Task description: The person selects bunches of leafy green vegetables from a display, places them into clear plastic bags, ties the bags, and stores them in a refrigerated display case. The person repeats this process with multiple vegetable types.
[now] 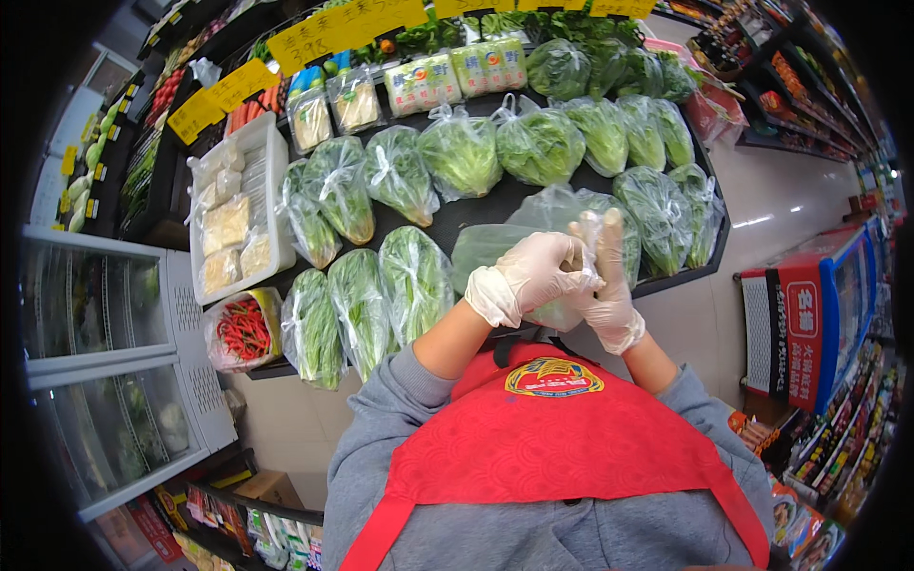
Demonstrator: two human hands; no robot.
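Note:
Both my hands wear thin white gloves and meet above the front edge of a dark display table. My left hand (539,275) pinches the gathered top of a clear plastic bag (553,314). Close against it, my right hand (608,285) has its fingers raised and touches the same bunched plastic. What the bag holds is partly hidden by my hands. Just behind are bagged leafy greens (653,214), and more bagged lettuce (539,146) stands in rows farther back. Long bagged greens (414,282) lie left of my hands.
A white plastic tub (278,214) of packed pale food stands at the left, with a bag of red chillies (243,328) before it. Packaged mushrooms (423,84) line the back under yellow price signs. A glass-door refrigerator (100,357) is at left, a red and blue freezer (807,314) at right.

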